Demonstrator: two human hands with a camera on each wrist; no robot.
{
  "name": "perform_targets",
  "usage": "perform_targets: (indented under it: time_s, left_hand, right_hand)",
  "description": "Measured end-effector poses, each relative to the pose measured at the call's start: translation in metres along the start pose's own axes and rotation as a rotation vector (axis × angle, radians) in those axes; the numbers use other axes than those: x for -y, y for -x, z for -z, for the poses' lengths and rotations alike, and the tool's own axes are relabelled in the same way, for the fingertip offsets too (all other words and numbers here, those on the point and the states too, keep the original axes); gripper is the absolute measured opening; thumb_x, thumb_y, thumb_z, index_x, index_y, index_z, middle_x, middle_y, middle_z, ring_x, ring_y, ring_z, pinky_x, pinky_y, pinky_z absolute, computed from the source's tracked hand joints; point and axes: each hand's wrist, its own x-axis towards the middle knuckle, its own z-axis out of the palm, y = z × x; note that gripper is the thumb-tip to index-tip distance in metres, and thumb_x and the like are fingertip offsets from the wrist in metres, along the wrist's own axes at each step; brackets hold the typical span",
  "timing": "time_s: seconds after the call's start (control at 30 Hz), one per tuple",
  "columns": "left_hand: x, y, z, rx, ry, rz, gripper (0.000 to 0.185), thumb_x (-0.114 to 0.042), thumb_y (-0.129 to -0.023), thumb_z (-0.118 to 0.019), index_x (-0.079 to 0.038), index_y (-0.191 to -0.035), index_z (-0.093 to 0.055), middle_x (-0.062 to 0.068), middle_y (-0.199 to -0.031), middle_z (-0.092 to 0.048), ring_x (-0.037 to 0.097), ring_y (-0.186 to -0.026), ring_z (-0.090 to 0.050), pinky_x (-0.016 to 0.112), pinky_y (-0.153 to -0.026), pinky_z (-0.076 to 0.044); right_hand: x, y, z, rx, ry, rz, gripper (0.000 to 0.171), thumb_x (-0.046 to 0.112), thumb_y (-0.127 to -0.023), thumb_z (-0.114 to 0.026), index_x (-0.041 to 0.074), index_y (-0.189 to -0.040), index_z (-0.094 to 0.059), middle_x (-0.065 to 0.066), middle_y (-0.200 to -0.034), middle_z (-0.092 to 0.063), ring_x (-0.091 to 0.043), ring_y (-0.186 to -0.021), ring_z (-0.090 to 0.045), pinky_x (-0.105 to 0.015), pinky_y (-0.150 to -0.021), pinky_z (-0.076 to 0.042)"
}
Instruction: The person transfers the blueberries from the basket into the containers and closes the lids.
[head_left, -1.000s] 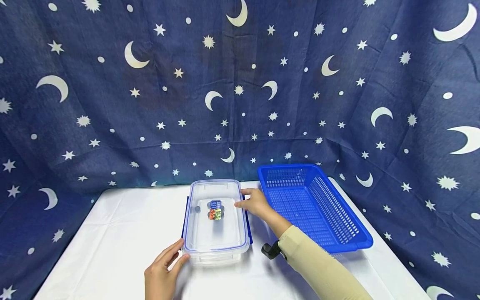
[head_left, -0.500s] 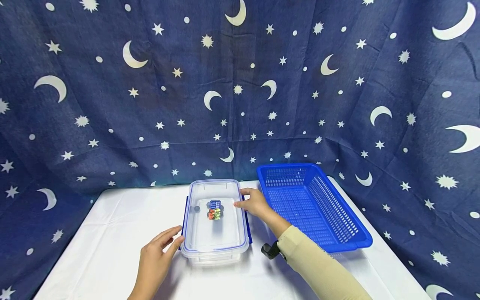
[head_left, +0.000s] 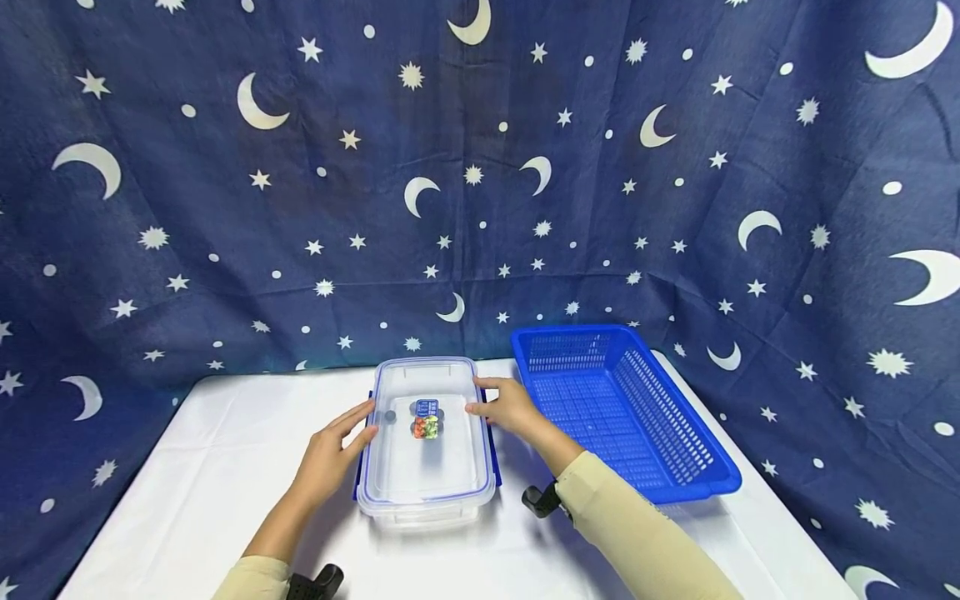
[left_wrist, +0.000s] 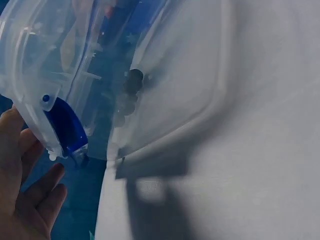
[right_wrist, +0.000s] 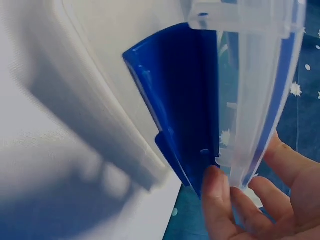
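Observation:
A clear plastic container (head_left: 423, 467) with a clear lid and blue side latches stands on the white table (head_left: 225, 475), with a small coloured label (head_left: 426, 419) showing through the lid. My left hand (head_left: 337, 446) lies at its left side with straight fingers touching the lid's edge. In the left wrist view the left hand's fingers (left_wrist: 30, 200) are relaxed just below the left blue latch (left_wrist: 65, 125). My right hand (head_left: 510, 406) is at the container's right side. Its thumb lies on the lid rim, and its fingertips (right_wrist: 216, 182) curl under the flared-out right latch (right_wrist: 180, 100).
A blue slotted basket (head_left: 675, 442) with nothing in it stands just right of the container, close to my right forearm. A dark blue cloth with moons and stars hangs behind the table. The table's left half (head_left: 187, 500) is bare white.
My left hand has moved from the container's front left corner up along its left side to the latch. The right hand has stayed at the right edge.

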Motion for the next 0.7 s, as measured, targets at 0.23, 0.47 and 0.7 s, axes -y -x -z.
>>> perform_targets:
  time_s: [0.23, 0.47, 0.7]
  left_hand:
    - [0.000, 0.002, -0.004, -0.024, -0.001, -0.002, 0.045, -0.030, -0.100, -0.057, -0.009, -0.140, -0.055, 0.011, -0.145, -0.052, 0.038, -0.133, -0.047, 0.057, -0.110, -0.036]
    - [0.002, 0.011, -0.011, 0.019, 0.269, 0.303, 0.055, -0.040, -0.105, -0.043, -0.005, -0.147, -0.043, 0.023, -0.143, -0.050, 0.040, -0.126, -0.053, 0.052, -0.107, -0.043]
    - [0.007, 0.022, -0.020, 0.111, 0.486, 0.499, 0.079, -0.057, -0.102, -0.034, 0.007, -0.149, -0.032, 0.029, -0.139, -0.051, 0.041, -0.123, -0.056, 0.050, -0.106, -0.045]
  right_hand:
    - [-0.002, -0.001, 0.003, 0.047, -0.008, 0.021, 0.058, 0.014, -0.085, -0.078, 0.002, -0.137, -0.056, -0.028, -0.134, -0.055, -0.027, -0.087, -0.072, -0.036, -0.069, -0.061]
    - [-0.003, 0.001, 0.002, 0.042, 0.001, 0.068, 0.059, 0.021, -0.083, -0.080, 0.003, -0.135, -0.059, -0.028, -0.129, -0.059, -0.019, -0.080, -0.072, -0.029, -0.063, -0.060]
    - [-0.002, 0.001, 0.000, 0.017, -0.015, 0.016, 0.056, 0.014, -0.085, -0.078, 0.003, -0.136, -0.058, -0.026, -0.130, -0.059, -0.026, -0.088, -0.072, -0.031, -0.066, -0.060]
